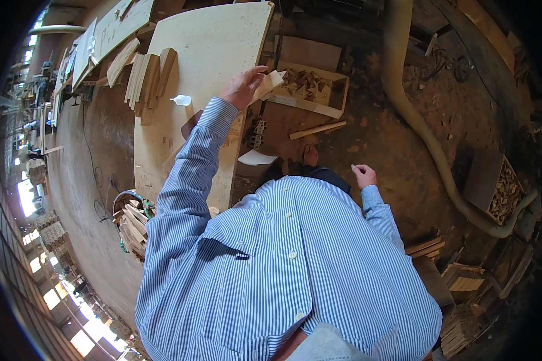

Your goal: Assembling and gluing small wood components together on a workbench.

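My left hand (242, 88) is at the right edge of a pale plywood worktable (211, 36), its fingers bent against a short light wooden piece (267, 86). That piece's far end sticks out past the table edge, and my palm hides part of its grip. A brown flat piece (191, 123) lies under my left wrist. Lower and to the right, my right hand (365, 175) hangs in the air beside my body. Its thumb and fingertips are pinched together; a small pale bit may be between them, too small to name.
A white squeeze bottle (182, 100) lies on the table, near stacked wooden strips (143, 81). Right of the table stands a wooden box (337, 96) of small offcuts. A loose stick (318, 130) lies beyond my feet. A thick hose (412, 120) curves across the floor at right.
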### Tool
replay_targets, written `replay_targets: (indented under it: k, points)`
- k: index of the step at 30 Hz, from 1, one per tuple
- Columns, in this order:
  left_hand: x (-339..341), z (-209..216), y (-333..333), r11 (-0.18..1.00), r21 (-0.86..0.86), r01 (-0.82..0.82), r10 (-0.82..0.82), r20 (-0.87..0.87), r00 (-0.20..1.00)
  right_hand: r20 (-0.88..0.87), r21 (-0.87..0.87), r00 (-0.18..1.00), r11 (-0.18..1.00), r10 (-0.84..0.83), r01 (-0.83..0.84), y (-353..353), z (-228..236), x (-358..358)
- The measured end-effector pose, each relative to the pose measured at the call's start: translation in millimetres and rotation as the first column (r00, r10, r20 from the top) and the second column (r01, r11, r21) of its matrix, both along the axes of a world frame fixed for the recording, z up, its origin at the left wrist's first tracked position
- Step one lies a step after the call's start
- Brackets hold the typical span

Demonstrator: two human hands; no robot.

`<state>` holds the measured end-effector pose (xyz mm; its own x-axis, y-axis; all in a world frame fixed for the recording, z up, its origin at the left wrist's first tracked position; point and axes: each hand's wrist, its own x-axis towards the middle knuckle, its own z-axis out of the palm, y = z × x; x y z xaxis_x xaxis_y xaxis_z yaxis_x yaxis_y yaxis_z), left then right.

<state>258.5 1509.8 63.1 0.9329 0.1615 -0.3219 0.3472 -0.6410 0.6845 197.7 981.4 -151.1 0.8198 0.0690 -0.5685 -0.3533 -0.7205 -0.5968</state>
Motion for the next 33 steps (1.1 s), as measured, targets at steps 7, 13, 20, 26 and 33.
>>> replay_targets:
  k: [7,13,20,26,33]
  points:
    - [-63,20,8,0.947,0.317,0.06,-0.099,0.107,0.989,0.016,0.08,0.999,0.996,0.047,-0.048,31,13,11]
    - [-121,13,-2,0.818,0.567,-0.1,-0.122,0.34,0.933,0.068,0.503,0.967,0.829,0.244,-0.245,165,84,37]
    - [-209,0,5,0.809,0.55,-0.208,-0.027,0.389,0.921,-0.174,0.779,0.962,0.627,0.209,0.005,302,181,52]
    - [-264,-20,28,0.73,0.563,-0.387,0.23,0.332,0.915,-0.465,0.759,0.885,0.527,0.028,0.382,341,157,60]
    - [-287,-39,40,0.751,0.514,-0.414,0.217,0.4,0.89,-0.503,0.767,0.862,0.428,-0.064,0.478,343,157,54]
